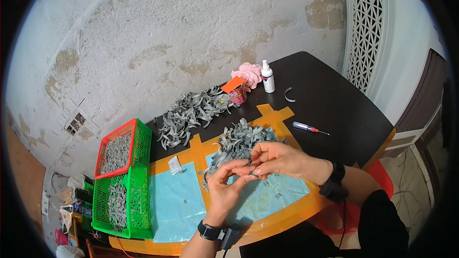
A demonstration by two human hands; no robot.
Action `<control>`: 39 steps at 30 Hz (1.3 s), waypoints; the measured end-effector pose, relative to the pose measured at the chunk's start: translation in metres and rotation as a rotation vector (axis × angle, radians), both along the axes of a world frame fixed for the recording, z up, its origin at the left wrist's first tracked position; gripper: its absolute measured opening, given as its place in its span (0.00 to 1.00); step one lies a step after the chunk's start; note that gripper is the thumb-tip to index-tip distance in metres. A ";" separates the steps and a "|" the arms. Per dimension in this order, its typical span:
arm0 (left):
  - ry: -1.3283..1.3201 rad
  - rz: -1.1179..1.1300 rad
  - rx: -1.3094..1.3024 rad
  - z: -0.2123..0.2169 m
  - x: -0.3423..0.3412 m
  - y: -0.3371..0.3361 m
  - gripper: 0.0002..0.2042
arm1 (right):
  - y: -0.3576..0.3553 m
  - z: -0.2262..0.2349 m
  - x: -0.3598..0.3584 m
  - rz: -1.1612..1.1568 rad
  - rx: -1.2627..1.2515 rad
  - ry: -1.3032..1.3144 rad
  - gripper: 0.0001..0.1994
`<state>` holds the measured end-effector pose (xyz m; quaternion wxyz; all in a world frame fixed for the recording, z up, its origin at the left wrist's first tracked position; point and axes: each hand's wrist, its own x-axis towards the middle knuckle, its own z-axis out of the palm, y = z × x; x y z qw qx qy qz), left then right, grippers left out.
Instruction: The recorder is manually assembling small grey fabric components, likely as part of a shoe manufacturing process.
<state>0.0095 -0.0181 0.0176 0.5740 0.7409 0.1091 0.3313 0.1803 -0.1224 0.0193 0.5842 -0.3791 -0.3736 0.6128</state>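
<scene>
Pinching small grey piece [252,173], mostly hidden, between fingers of left hand [225,185] and right hand [281,160], above worktop [342,100] toward near edge. Grey strip pile [241,139] just beyond hands; green basket [140,162] at left edge.

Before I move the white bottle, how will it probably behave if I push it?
The bottle stands upright, tall and narrow, so it may tip if pushed high. Its body looks round, so once down it might roll.

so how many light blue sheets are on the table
2: left sheet beside the green basket, right sheet partly under grey strips; any beneath those would be hidden.
</scene>
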 end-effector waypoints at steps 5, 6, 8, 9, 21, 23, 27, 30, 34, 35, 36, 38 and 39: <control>-0.017 0.034 0.040 -0.002 -0.001 0.002 0.19 | -0.002 0.006 -0.013 -0.091 0.050 -0.060 0.12; -0.033 0.041 0.081 -0.003 -0.002 0.004 0.20 | -0.001 0.007 -0.016 -0.134 0.084 -0.090 0.12; -0.067 0.086 0.092 0.002 0.002 -0.001 0.19 | 0.001 0.002 -0.017 -0.157 0.119 -0.078 0.11; -0.101 0.131 0.101 0.006 0.004 -0.003 0.18 | 0.002 0.001 -0.017 -0.180 0.153 -0.065 0.11; -0.062 0.108 0.488 0.009 0.002 0.010 0.11 | 0.000 0.003 -0.013 -0.109 0.232 -0.050 0.11; -0.056 0.080 0.450 0.008 0.002 0.010 0.11 | 0.001 -0.001 -0.011 -0.081 0.247 -0.033 0.11; -0.062 0.004 0.337 0.007 0.002 0.011 0.11 | 0.002 -0.002 -0.010 -0.033 0.265 0.020 0.13; -0.054 -0.026 0.251 0.009 0.000 0.009 0.11 | 0.004 -0.006 -0.010 -0.031 0.255 0.024 0.13; -0.070 -0.033 0.307 0.010 0.000 0.010 0.11 | 0.003 -0.005 -0.011 -0.027 0.261 0.041 0.13; -0.041 -0.036 0.339 0.011 -0.001 0.009 0.10 | 0.003 -0.005 -0.011 -0.016 0.259 0.038 0.13; -0.011 -0.039 0.371 0.012 -0.002 0.009 0.10 | 0.003 -0.005 -0.011 -0.007 0.257 0.036 0.13; -0.005 -0.033 0.363 0.013 -0.003 0.008 0.10 | 0.003 -0.006 -0.011 -0.013 0.251 0.033 0.14; 0.002 -0.029 0.356 0.014 -0.003 0.007 0.10 | 0.003 -0.006 -0.011 -0.021 0.246 0.031 0.14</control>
